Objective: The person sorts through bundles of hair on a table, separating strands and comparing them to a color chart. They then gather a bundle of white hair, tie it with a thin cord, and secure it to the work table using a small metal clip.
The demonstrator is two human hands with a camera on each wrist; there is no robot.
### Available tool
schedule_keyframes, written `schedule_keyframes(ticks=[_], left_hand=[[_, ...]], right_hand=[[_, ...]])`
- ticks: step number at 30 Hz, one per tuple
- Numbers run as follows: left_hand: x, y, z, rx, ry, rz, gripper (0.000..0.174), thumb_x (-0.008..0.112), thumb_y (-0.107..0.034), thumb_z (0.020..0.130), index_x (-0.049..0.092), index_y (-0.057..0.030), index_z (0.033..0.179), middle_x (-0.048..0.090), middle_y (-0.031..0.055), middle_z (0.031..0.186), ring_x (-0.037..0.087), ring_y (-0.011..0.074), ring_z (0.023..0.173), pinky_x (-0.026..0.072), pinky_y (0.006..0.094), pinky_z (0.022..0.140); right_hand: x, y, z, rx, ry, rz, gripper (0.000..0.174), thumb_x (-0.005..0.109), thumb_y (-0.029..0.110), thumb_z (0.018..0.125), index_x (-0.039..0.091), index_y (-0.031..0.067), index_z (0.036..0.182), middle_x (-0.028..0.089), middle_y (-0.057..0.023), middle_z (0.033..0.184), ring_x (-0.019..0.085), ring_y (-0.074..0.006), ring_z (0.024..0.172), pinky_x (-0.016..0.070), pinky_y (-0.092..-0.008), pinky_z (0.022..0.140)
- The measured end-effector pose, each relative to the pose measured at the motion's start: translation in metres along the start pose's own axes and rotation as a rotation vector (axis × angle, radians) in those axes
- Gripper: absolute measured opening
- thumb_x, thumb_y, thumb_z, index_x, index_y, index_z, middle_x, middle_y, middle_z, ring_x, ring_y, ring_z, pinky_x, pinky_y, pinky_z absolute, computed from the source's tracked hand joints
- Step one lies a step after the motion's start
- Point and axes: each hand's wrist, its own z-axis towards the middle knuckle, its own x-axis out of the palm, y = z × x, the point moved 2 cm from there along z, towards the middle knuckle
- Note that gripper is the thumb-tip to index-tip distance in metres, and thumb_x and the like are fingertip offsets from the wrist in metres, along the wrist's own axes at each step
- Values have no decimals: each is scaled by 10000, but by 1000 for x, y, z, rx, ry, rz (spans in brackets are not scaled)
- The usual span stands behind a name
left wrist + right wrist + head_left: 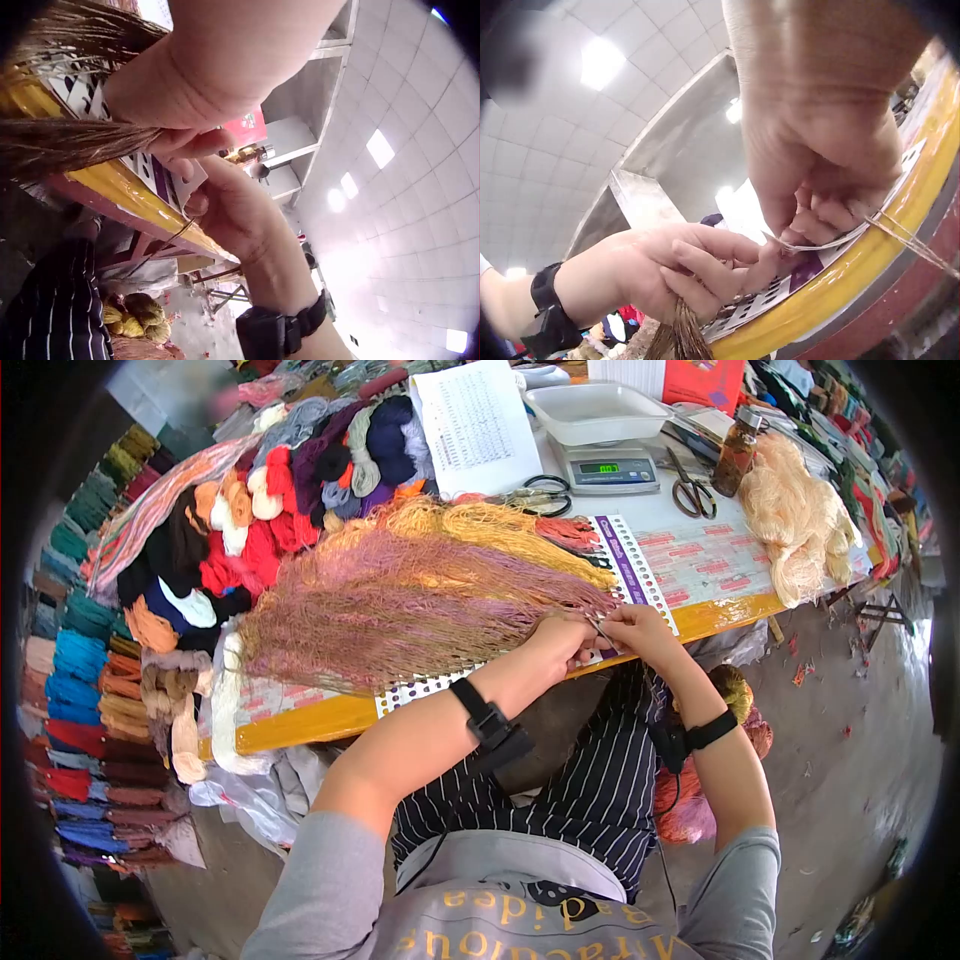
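Spreading mauve-brown yarn (420, 605), fine, loose, punched white card (648, 584)

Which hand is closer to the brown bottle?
The right hand. In the head view it is below and left of the brown bottle; the left hand is farther left.

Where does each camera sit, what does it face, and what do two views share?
Head: worn on the head, facing forward and down at the threads and perforated card; arms, shirt and striped trousers show.
Left wrist: worn there, facing past the left hand to the right hand; striped trousers show too.
Right wrist: worn there, facing past the right hand to the left hand and forearm.
Shared: both wrist views show both hands, yellow table edge and ceiling.
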Motion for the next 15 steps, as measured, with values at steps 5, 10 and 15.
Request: schedule_keyframes(ticks=[5, 10, 15], left_hand=[[-6, 14, 14, 141, -102, 79, 130, 591, -113, 796, 625, -19, 713, 625, 90, 652, 492, 116, 448, 339, 240, 367], [-35, -9, -19, 249, -20, 23, 120, 594, -159, 859, 618, -50, 901, 638, 63, 800, 576, 109, 664, 466, 241, 557], [-56, -39, -57, 433, 254, -140, 119, 530, -184, 915, 589, -81, 905, 594, -2, 815, 579, 97, 796, 504, 256, 693]], right_hand=[[1, 19, -5, 103, 36, 74, 158, 626, 151, 826, 604, -5, 817, 575, -29, 668, 518, -83, 585, 411, -214, 506], [0, -1, 5, 68, 127, -92, 149, 626, 163, 838, 599, 17, 833, 569, -6, 667, 510, -68, 573, 426, -208, 526], [3, 6, 4, 135, 156, -99, 135, 616, 158, 845, 597, 24, 845, 569, 0, 667, 499, -57, 552, 407, -192, 513]])
